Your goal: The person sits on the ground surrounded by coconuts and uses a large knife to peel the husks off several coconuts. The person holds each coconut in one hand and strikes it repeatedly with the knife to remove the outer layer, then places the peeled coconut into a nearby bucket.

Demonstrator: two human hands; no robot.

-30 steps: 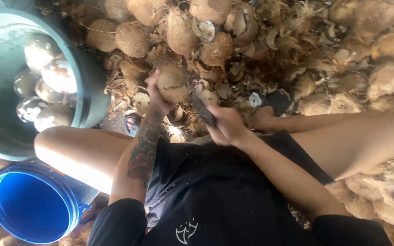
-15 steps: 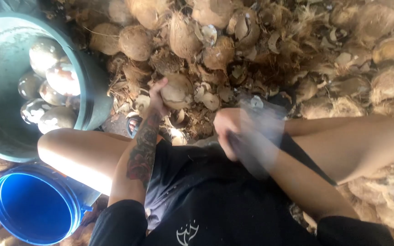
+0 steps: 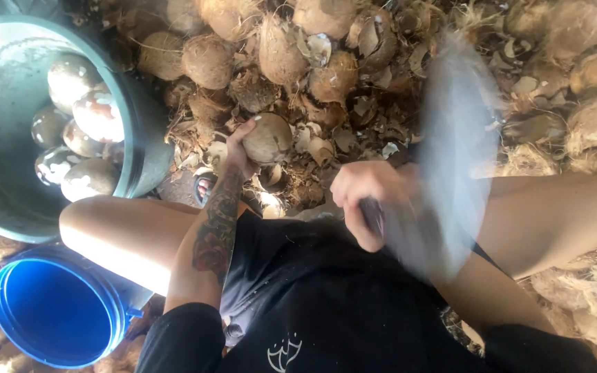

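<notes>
My left hand (image 3: 241, 146) grips a brown husked coconut (image 3: 269, 138) held out low in front of my knees, over the husk litter. My right hand (image 3: 367, 197) is closed round the dark handle of a large knife (image 3: 450, 145), whose broad blade shows only as a pale blur rising up and to the right of the hand. The blade is apart from the coconut. My bare legs spread to either side, and dark shorts and a dark shirt fill the bottom of the view.
A big teal tub (image 3: 8, 207) at the left holds several peeled, pale-blotched coconuts (image 3: 81, 114). A blue bucket (image 3: 57, 307) sits below it at my left knee. A heap of brown coconuts and torn husks (image 3: 354, 62) covers the ground ahead and to the right.
My right hand swung the knife away from the coconut, back toward my lap and then up to the right, blurring the blade. My left hand kept hold of the coconut, shifting it slightly.
</notes>
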